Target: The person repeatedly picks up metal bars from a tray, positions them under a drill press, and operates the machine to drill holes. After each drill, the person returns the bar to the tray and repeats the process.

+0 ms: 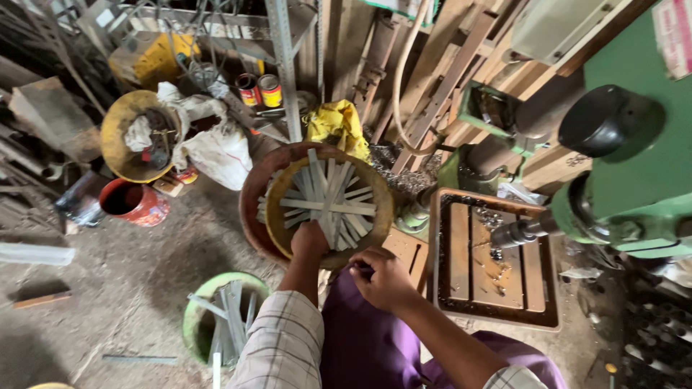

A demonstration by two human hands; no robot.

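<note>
1. Watching the head feed here: the main container is a round yellow basin (375, 189), nested inside a bigger rust-brown one. It's loaded with flat grey metal strips (328, 202), criss-crossed in a messy star pile.
2. My left hand (310, 241) is down at the near rim of that basin, fingers curled in among the strips. I can't tell if it's actually clamped on one.
3. My right hand (386, 277) sits just beside it, a bit nearer to me, closed around something small and dark; can't make out what it is.
4. Lower left on the dirt floor there's a green bucket (196, 320) holding more of the same strips, standing up on end at a tilt.
5. Further left: a red pot (137, 203), looks hollow and dark inside, and a worn yellow pan (115, 140) stuffed with rags and scrap.
6. To the right, a rusty rectangular tray (497, 317) with slotted ribs and curly metal shavings sits under a green drill press (627, 180), smooth painted body, black knob.
7. Two small striped tins (259, 90) sit at the back by a metal post.
</note>
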